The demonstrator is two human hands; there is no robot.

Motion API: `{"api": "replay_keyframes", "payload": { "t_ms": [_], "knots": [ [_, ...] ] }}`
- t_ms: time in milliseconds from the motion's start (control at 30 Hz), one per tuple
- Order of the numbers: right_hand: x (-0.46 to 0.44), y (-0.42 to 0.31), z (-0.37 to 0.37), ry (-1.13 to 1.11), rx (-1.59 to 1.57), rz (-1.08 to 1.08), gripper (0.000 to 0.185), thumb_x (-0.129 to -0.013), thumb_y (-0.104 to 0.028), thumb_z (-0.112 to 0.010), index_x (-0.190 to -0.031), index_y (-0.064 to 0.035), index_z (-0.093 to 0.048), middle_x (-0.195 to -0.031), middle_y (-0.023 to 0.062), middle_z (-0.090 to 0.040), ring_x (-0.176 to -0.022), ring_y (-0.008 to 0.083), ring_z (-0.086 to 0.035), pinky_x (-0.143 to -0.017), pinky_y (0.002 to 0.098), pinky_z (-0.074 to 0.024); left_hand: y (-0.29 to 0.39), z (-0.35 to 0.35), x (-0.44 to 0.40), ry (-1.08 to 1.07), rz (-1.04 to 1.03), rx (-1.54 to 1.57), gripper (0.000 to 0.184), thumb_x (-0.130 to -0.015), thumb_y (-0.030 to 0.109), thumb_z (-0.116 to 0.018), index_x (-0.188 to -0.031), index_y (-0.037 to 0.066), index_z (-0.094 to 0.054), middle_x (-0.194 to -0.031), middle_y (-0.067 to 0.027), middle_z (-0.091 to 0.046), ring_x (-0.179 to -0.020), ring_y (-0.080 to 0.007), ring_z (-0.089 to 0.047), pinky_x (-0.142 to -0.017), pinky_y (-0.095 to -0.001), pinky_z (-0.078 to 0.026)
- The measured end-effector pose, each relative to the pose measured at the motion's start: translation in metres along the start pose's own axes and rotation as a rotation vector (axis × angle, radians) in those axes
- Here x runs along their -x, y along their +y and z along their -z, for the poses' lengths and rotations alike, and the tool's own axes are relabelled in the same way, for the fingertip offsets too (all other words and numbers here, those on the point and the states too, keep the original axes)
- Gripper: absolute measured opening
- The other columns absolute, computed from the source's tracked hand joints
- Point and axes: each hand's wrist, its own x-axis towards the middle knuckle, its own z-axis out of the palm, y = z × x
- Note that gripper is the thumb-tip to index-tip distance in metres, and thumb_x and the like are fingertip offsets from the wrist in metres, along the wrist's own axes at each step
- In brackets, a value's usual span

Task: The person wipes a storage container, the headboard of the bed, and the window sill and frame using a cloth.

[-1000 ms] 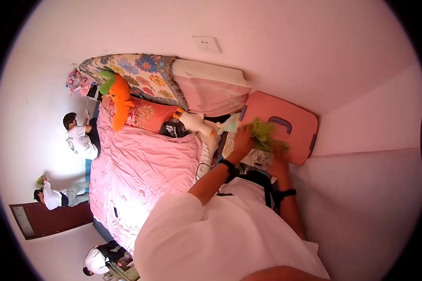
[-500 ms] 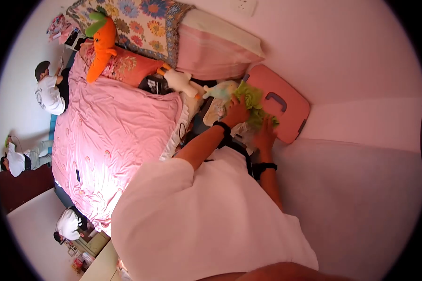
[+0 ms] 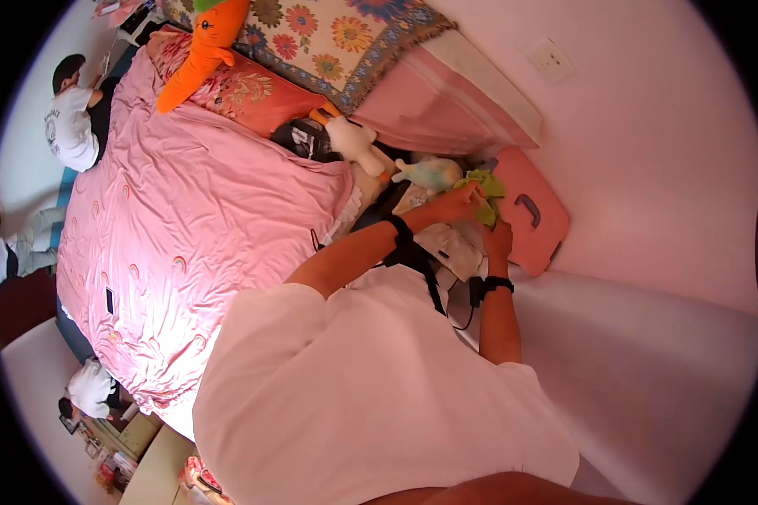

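A crumpled, bright green cloth (image 3: 487,187) is stretched between my two hands at the head of the bed; its exact kind is unclear. My left hand (image 3: 461,204) grips its near left side with bent fingers. Lower and to the right, my right hand (image 3: 499,239) is closed on the bottom end. Just left of the cloth lies a pale blue-green plush toy (image 3: 432,173). Behind it a pink suitcase or box (image 3: 532,210) with a grey handle leans against the wall. A light-coloured bag or cloth (image 3: 453,249) lies below my hands.
The bed's pink cover (image 3: 219,202) fills the left, with a phone-like dark object (image 3: 109,301) on it. A carrot plush (image 3: 200,59), a white duck-like plush (image 3: 352,139) and pillows (image 3: 261,97) line the head end. One person (image 3: 76,118) sits by the bed; others are farther off.
My view has shifted, so the bed appears farther left. The green cloth, spread wide and leafy before, is now more bunched up, and my hands have drawn closer together.
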Motion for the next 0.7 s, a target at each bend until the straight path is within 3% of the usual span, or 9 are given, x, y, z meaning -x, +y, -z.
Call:
{"api": "replay_keyframes", "payload": {
  "t_ms": [33,100,133,200,333,400,533,633,700],
  "knots": [
    [0.000,-0.013,0.002,0.010,0.003,0.018,0.039,-0.092,-0.028,-0.062,-0.123,-0.0043,-0.063,-0.104,0.0176,-0.067,-0.093,0.0336,-0.065,-0.080,0.0443,-0.0521,0.003,0.004,0.009,0.015,-0.014,-0.005,0.040,-0.095,0.031,-0.061,-0.121,0.005,-0.045,-0.128,-0.0172,-0.051,-0.100,-0.0242,-0.059,-0.083,-0.0420,-0.049],
    [0.001,-0.048,0.012,-0.054,-0.642,0.298,0.030,-0.091,-0.025,-0.064,-0.108,-0.0007,-0.068,-0.078,0.0169,-0.065,-0.074,0.0265,-0.063,-0.069,0.0381,-0.0498,-0.009,0.014,0.020,0.316,-0.250,0.040,0.053,-0.094,0.037,-0.062,-0.130,0.003,-0.041,-0.131,-0.0189,-0.049,-0.110,-0.0258,-0.056,-0.089,-0.0427,-0.047],
    [-0.005,-0.067,0.021,-0.040,-0.653,0.306,0.030,-0.091,-0.025,-0.064,-0.108,-0.0007,-0.068,-0.078,0.0169,-0.065,-0.074,0.0265,-0.063,-0.069,0.0381,-0.0498,-0.013,0.029,0.022,0.313,-0.258,0.023,0.053,-0.094,0.037,-0.062,-0.130,0.003,-0.041,-0.131,-0.0189,-0.049,-0.110,-0.0258,-0.056,-0.089,-0.0427,-0.047],
    [0.002,-0.119,0.071,-0.165,-0.255,0.396,0.029,-0.089,-0.028,-0.068,-0.094,0.0006,-0.068,-0.070,0.0141,-0.064,-0.062,0.0277,-0.061,-0.061,0.0395,-0.0471,-0.018,0.047,0.029,0.503,0.131,-0.064,0.067,-0.096,0.032,-0.059,-0.146,0.004,-0.023,-0.132,-0.0215,-0.042,-0.114,-0.0257,-0.054,-0.087,-0.0399,-0.049],
    [-0.014,-0.184,0.102,0.139,-0.508,0.617,0.036,-0.094,-0.031,-0.063,-0.078,0.0019,-0.063,-0.057,0.0110,-0.056,-0.049,0.0209,-0.050,-0.053,0.0380,-0.0410,-0.009,0.094,0.052,0.423,0.042,0.076,0.077,-0.096,0.040,-0.057,-0.151,0.006,-0.016,-0.140,-0.0202,-0.038,-0.118,-0.0260,-0.050,-0.090,-0.0395,-0.048],
    [-0.040,-0.207,0.108,-0.192,-0.483,0.343,0.048,-0.099,-0.038,-0.055,-0.071,0.0013,-0.059,-0.054,0.0101,-0.050,-0.049,0.0203,-0.050,-0.054,0.0378,-0.0408,0.033,0.112,0.079,0.326,0.148,0.371,0.075,-0.097,0.049,-0.055,-0.151,0.006,-0.025,-0.148,-0.0177,-0.037,-0.132,-0.0284,-0.041,-0.108,-0.0399,-0.034],
    [-0.066,-0.247,0.088,-0.174,-0.654,0.446,0.054,-0.103,-0.045,-0.045,-0.076,-0.0002,-0.058,-0.061,0.0084,-0.053,-0.058,0.0198,-0.055,-0.057,0.0347,-0.0443,0.049,0.142,0.109,0.265,0.016,0.250,0.073,-0.098,0.052,-0.053,-0.150,0.006,-0.030,-0.147,-0.0157,-0.041,-0.132,-0.0239,-0.042,-0.107,-0.0368,-0.036],
    [-0.094,-0.291,0.088,-0.210,-1.230,0.384,0.055,-0.103,-0.053,-0.038,-0.094,-0.0033,-0.061,-0.080,0.0071,-0.061,-0.071,0.0183,-0.060,-0.063,0.0333,-0.0495,0.051,0.188,0.107,0.269,-0.038,0.097,0.060,-0.101,0.042,-0.053,-0.145,0.004,-0.038,-0.133,-0.0073,-0.051,-0.119,-0.0162,-0.048,-0.102,-0.0312,-0.038],
    [-0.087,-0.322,0.097,-0.469,-1.592,0.259,0.059,-0.101,-0.059,-0.035,-0.111,-0.0060,-0.060,-0.101,0.0064,-0.064,-0.086,0.0166,-0.063,-0.072,0.0324,-0.0527,0.055,0.210,0.123,0.265,-0.203,-0.065,0.054,-0.102,0.034,-0.054,-0.143,0.004,-0.039,-0.128,-0.0058,-0.054,-0.114,-0.0165,-0.050,-0.100,-0.0333,-0.041]
  ]
}}
